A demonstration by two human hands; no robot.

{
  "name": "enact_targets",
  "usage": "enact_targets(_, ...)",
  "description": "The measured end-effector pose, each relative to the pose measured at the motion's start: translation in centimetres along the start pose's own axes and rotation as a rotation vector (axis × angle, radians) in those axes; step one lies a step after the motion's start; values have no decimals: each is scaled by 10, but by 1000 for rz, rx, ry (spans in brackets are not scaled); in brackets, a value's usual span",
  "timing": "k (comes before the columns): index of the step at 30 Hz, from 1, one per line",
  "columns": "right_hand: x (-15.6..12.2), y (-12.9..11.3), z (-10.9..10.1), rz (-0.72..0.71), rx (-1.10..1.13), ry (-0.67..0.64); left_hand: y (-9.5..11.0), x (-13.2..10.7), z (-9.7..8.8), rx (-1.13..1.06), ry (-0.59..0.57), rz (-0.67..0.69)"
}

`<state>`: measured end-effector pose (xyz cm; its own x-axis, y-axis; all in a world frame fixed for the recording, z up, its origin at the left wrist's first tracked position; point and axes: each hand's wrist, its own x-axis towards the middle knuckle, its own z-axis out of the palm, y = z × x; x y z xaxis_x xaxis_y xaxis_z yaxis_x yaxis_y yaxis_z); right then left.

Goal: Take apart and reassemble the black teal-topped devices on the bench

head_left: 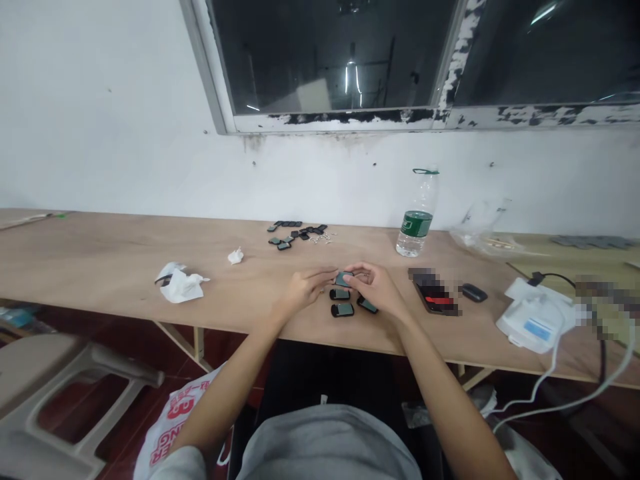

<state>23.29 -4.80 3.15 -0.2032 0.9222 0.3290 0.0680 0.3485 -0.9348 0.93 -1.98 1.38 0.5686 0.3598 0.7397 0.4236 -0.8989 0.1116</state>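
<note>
Over the wooden table, a small black piece with a grey-green face point(343, 279) is between my two hands. My left hand point(306, 285) is closed at its left edge, fingers fairly straight and together. My right hand point(374, 283) pinches its right side with thumb and fingers. Just below lie similar black-edged pieces: an upper one point(340, 294), a lower one point(343, 310) and a tilted one point(368, 305) beside my right hand. Fine detail on the held piece is partly covered by my fingers.
Farther back are several more black pieces point(284, 245) and small pale bits point(320, 238). A water bottle point(415, 223) stands behind right. To the right lie a phone point(434, 293), a black oval object point(473, 293) and a white package point(535, 317) with cables. Crumpled tissue point(183, 285) lies left.
</note>
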Motion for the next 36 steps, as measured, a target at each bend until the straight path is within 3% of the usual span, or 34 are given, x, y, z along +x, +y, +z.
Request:
enact_targets(10,-1,-7,3,44,86,25,-2,-5,9,20,24,-16)
enact_targets(21,3,2,2,29,42,46,4,3,2,-31,-63,-76)
enact_targets(27,9,27,-1,21,-91,40,6,10,-3,-76,-20,-278)
enact_targets(32,16,48,-8,-50,-455,195,-21,5,-10,-56,18,-512)
enact_targets(36,18,56,-11,-52,-566,192,-59,-15,-18,-76,-97,-697)
